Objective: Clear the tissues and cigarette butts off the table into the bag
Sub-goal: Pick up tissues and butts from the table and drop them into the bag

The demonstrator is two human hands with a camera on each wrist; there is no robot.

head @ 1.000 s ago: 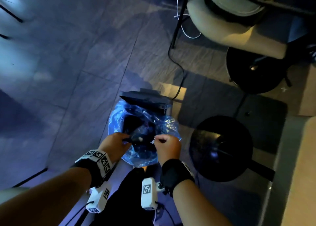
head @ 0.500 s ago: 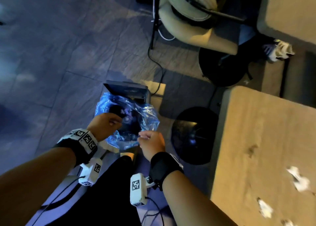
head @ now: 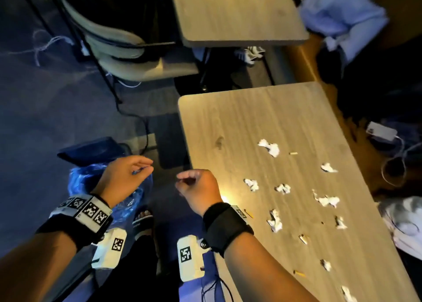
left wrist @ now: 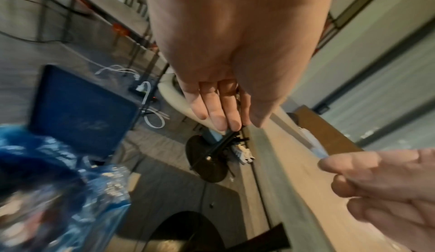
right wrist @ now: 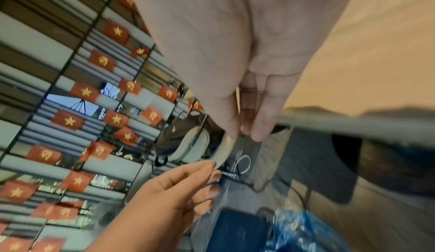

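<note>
Several crumpled white tissues (head: 270, 148) and cigarette butts (head: 293, 153) lie scattered over the wooden table (head: 228, 119) on my right. The blue plastic bag (head: 80, 183) lines a dark bin on the floor to my left, its lid (head: 91, 149) tipped up behind. My left hand (head: 148, 165) hovers above the bag's right rim with relaxed fingers, holding nothing. My right hand (head: 182, 180) hangs beside the table's left edge, fingers loosely curled and empty. The left wrist view shows the left fingers (left wrist: 221, 118) nearly straight and the bag (left wrist: 70, 191) below.
A second table (head: 228, 16) and a beige chair (head: 127, 57) stand farther back. A black cable (head: 146, 137) runs across the floor by the bin. My sandalled foot (head: 142, 219) is beside the bag. A white charger (head: 381, 131) lies right of the table.
Both hands have let go of the bag's rim and lifted away to the right. The head view has swung from the bin toward the littered table.
</note>
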